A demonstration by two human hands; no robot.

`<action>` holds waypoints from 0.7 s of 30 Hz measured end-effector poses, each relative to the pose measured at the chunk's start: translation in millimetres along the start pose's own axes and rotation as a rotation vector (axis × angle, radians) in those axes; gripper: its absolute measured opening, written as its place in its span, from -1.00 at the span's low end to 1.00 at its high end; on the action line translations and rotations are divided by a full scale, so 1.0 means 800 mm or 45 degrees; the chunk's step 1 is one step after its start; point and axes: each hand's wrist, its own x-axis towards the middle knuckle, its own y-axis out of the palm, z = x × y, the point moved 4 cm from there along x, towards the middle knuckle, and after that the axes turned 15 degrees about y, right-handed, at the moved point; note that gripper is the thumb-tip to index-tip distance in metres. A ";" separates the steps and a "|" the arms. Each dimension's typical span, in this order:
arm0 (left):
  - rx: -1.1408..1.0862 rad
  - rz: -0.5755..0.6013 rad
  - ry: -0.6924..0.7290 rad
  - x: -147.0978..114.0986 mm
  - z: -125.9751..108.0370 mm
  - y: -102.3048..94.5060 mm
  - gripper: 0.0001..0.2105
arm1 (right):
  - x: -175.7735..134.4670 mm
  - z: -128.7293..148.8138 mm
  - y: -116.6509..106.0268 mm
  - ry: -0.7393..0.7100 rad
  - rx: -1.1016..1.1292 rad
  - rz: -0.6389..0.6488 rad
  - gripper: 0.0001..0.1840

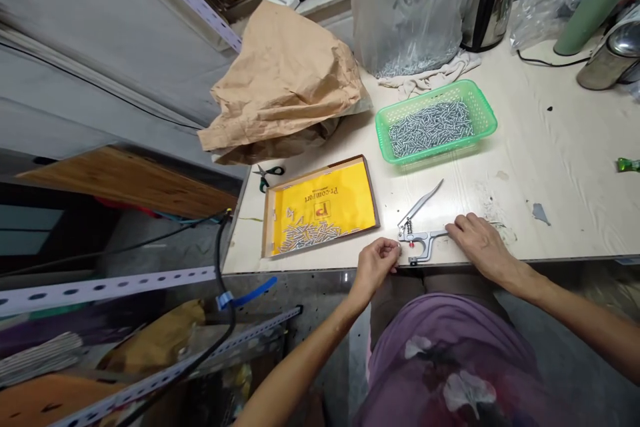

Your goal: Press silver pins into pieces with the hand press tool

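Silver snap fastener pliers (424,240) lie near the table's front edge, with a spring and a small red part at the jaw. Their upper handle (423,202) is raised away from the lower one. My right hand (477,248) has its fingers closed round the end of the lower handle. Just left of the jaw, my left hand (376,268) is closed in a pinch; what its fingertips hold is too small to make out. Further left, a shallow box (350,192) with a yellow bottom holds many small metal pieces (310,235) along its near side.
Behind the pliers stands a green plastic basket (493,121) full of small metal pieces. Scissors (269,175) lie by the box. A crumpled brown paper bag (290,77), a clear plastic bag (410,10), a kettle (489,7) and a green cylinder (595,3) stand at the back.
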 end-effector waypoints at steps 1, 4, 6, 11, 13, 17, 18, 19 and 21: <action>-0.109 0.015 -0.113 0.001 0.000 0.005 -0.78 | 0.000 0.001 0.000 0.006 -0.011 -0.002 -0.75; -0.253 0.084 -0.324 0.002 -0.001 0.017 -0.74 | -0.002 0.003 0.000 0.012 -0.033 0.008 -0.77; -0.287 0.105 -0.385 0.003 -0.001 0.022 -0.74 | -0.003 0.004 0.000 0.009 -0.034 0.018 -0.77; -0.282 0.116 -0.375 0.008 0.001 0.024 -0.76 | -0.004 0.005 0.001 0.018 -0.030 0.011 -0.77; -0.240 0.132 -0.371 0.010 0.000 0.024 -0.78 | -0.004 0.005 0.001 0.016 -0.023 0.013 -0.76; -0.163 0.197 -0.395 0.012 -0.003 0.023 -0.81 | -0.004 0.004 -0.001 0.015 0.005 0.027 -0.73; -0.157 0.214 -0.404 0.013 -0.004 0.024 -0.81 | -0.004 0.004 -0.001 0.016 0.009 0.029 -0.74; -0.157 0.230 -0.415 0.013 -0.005 0.024 -0.82 | -0.004 0.004 -0.002 0.017 0.012 0.029 -0.74; -0.169 0.256 -0.437 0.014 -0.006 0.025 -0.82 | -0.004 0.005 -0.003 0.019 0.011 0.026 -0.75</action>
